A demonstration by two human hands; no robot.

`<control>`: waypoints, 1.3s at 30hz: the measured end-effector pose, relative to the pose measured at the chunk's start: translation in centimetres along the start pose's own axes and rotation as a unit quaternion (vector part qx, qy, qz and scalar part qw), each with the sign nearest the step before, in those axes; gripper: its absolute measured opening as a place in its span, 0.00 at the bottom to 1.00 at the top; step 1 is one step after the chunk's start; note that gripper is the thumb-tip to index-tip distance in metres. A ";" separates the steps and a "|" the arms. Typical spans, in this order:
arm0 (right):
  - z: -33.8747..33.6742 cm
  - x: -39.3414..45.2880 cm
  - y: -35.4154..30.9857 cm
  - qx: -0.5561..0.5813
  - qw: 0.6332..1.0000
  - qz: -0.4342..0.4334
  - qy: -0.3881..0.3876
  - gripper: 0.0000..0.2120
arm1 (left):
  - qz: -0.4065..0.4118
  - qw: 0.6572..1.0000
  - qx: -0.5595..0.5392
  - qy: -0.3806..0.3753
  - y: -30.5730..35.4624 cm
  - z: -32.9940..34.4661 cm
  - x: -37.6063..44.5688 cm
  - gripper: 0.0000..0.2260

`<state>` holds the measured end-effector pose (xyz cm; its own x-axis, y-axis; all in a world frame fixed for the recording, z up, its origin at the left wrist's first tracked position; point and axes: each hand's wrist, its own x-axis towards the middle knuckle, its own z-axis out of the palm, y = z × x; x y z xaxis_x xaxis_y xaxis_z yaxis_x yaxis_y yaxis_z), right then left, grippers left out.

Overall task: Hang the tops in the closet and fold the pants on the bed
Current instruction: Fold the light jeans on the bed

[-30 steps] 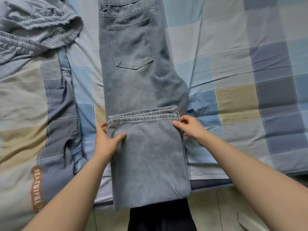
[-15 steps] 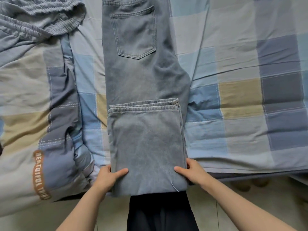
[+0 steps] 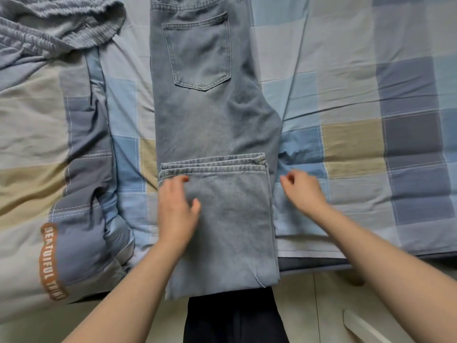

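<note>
Light blue jeans [image 3: 212,125] lie lengthwise on the checked bed [image 3: 371,134], back pocket up, with the legs folded up so the hems lie across the thighs. My left hand [image 3: 176,209] lies flat on the left part of the folded section, fingers relaxed, near the hems. My right hand [image 3: 301,189] hovers just right of the fold's edge over the sheet, fingers loosely curled, holding nothing. The folded end hangs slightly over the bed's near edge.
A grey-blue garment with an elastic waistband [image 3: 61,26] lies crumpled at the top left. A quilt with an orange lettered patch [image 3: 50,261] covers the left side. Pale floor [image 3: 321,313] and my dark trousers [image 3: 235,318] are below the bed edge.
Both hands slid up from the near end of the fold toward the hems. The left hand now rests on the denim; the right has come off the jeans' edge.
</note>
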<state>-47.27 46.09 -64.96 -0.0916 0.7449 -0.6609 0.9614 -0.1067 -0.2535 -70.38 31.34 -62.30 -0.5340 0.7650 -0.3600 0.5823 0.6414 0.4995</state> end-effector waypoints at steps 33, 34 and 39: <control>-4.3 10.3 -2.9 -0.426 0.745 -0.510 -0.054 0.40 | 0.337 0.930 0.088 -0.115 -0.6 1.8 7.3 0.15; -4.1 10.3 -2.8 -0.435 0.736 -0.518 -0.035 0.36 | 0.395 0.902 0.140 -0.107 -2.5 0.6 7.0 0.14; -1.4 8.8 -3.1 -0.465 0.747 -0.475 -0.003 0.38 | 0.515 0.782 0.299 -0.183 -8.6 -3.6 6.1 0.23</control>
<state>-50.67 53.91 -69.03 -0.8456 0.1900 -0.4988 0.2261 0.9740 -0.0122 -80.84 30.29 -65.95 0.5550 0.7883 -0.2656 0.8289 -0.4977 0.2553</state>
